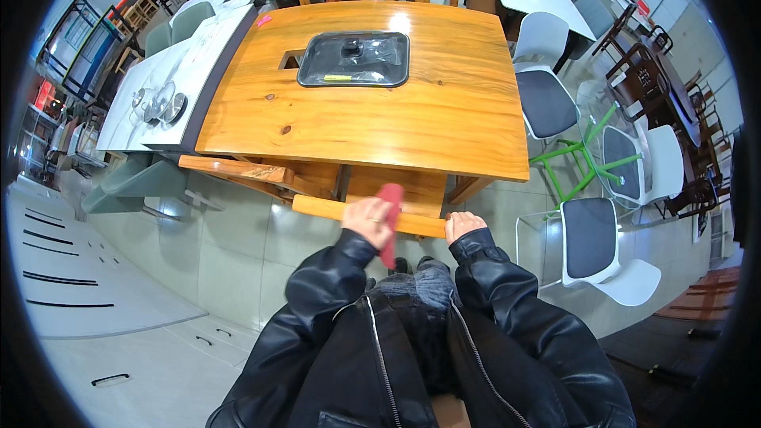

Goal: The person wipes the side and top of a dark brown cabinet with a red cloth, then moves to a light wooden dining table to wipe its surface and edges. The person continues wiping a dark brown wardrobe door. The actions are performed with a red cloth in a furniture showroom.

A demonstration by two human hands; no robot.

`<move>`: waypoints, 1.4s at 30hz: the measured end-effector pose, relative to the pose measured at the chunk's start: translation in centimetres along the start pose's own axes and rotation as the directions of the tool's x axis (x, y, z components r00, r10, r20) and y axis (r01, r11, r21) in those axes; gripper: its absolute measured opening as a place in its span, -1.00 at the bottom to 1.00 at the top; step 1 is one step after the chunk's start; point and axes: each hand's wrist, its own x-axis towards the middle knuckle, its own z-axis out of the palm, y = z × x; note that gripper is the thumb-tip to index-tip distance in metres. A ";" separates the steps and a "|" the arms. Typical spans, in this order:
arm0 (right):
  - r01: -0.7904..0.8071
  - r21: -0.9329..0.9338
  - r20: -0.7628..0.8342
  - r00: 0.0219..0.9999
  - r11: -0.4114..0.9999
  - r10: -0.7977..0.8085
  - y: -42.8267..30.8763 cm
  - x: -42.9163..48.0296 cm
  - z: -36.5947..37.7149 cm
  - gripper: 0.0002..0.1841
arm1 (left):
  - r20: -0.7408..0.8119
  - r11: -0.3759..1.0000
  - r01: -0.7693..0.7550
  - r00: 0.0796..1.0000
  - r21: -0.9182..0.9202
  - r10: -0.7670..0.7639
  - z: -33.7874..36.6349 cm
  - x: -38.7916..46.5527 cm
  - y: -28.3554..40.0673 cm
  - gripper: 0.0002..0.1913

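Note:
My left hand (367,221) holds a red cloth (390,214) against the top rail of a wooden chair (419,226). The cloth hangs over both sides of the rail and looks slightly blurred. At the rail's right end, my right hand (465,226) is closed around the wood. Below the rail, the chair's seat (392,187) shows partly under the table edge. A varnished wooden table (380,125) stands just beyond the chair. On it lies a dark rectangular pan with a glass lid (354,59), beside a cut-out opening (291,59) in the tabletop.
Another wooden chair (238,169) stands close on the left. A white table (160,80) with glass lids (159,104) adjoins the wooden table. White chairs with grey seats (588,238) and a green-legged glass table (594,154) are at right. White cabinets (119,333) stand at lower left.

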 end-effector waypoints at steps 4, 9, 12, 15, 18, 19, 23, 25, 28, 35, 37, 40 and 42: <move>-0.018 0.003 -0.015 1.000 1.000 0.018 -0.1 -0.1 0.2 -0.71 | -0.143 0.958 0.247 0.963 0.145 -0.227 -2.4 -4.4 -11.3 -0.59; -0.009 -0.007 -0.035 0.999 1.000 0.009 -0.3 0.1 0.2 -0.72 | -0.161 0.909 0.403 0.909 0.110 -0.384 -1.5 -5.7 -14.9 -0.64; -0.025 -0.008 -0.035 0.999 1.000 0.025 -0.2 0.0 0.4 -0.72 | -0.082 0.908 0.275 0.962 0.316 -0.262 0.1 -3.7 -9.6 -0.72; -0.034 -0.020 -0.019 0.999 0.999 0.033 -0.2 0.1 0.5 -0.71 | -0.057 0.982 0.119 0.992 0.149 -0.111 1.5 -0.6 -1.1 -0.68; -0.039 -0.044 0.017 0.999 0.998 0.040 -0.2 0.2 0.5 -0.71 | 0.068 0.999 -0.036 0.997 0.033 0.034 2.9 0.8 5.4 -0.63; -0.039 -0.039 0.016 0.999 0.998 0.040 -0.3 0.2 0.3 -0.70 | 0.068 0.995 -0.095 0.993 -0.016 0.096 3.5 0.8 6.4 -0.59; -0.055 -0.022 -0.007 0.998 0.998 0.055 -0.2 0.1 0.6 -0.69 | 0.137 0.993 -0.102 0.984 -0.066 0.110 2.8 0.2 4.5 -0.54; -0.041 -0.013 0.000 0.999 0.999 0.041 -0.3 0.1 0.3 -0.69 | 0.060 0.998 -0.063 0.996 0.015 0.062 1.2 -0.1 2.0 -0.58; -0.039 -0.007 0.012 0.999 0.999 0.039 -0.4 0.1 -0.1 -0.69 | -0.106 0.991 0.129 0.986 0.022 -0.126 0.1 -2.1 -4.8 -0.64; -0.026 0.008 -0.042 0.999 1.000 0.027 -0.5 0.0 0.2 -0.70 | -0.075 0.930 0.349 0.937 0.118 -0.342 -0.6 -3.7 -10.0 -0.62; -0.015 0.011 -0.067 0.998 1.000 0.016 -0.2 0.1 0.9 -0.71 | 0.038 0.929 0.330 0.939 0.168 -0.341 0.9 -1.7 -5.0 -0.69; -0.011 -0.002 -0.065 0.998 1.000 0.011 -0.1 0.0 0.8 -0.71 | 0.048 0.999 0.002 0.999 0.040 -0.004 1.8 0.1 3.0 -0.62; -0.013 -0.006 -0.047 0.999 1.000 0.013 -0.2 0.0 0.6 -0.71 | 0.152 0.994 -0.091 0.983 -0.058 0.099 3.1 -0.5 5.6 -0.47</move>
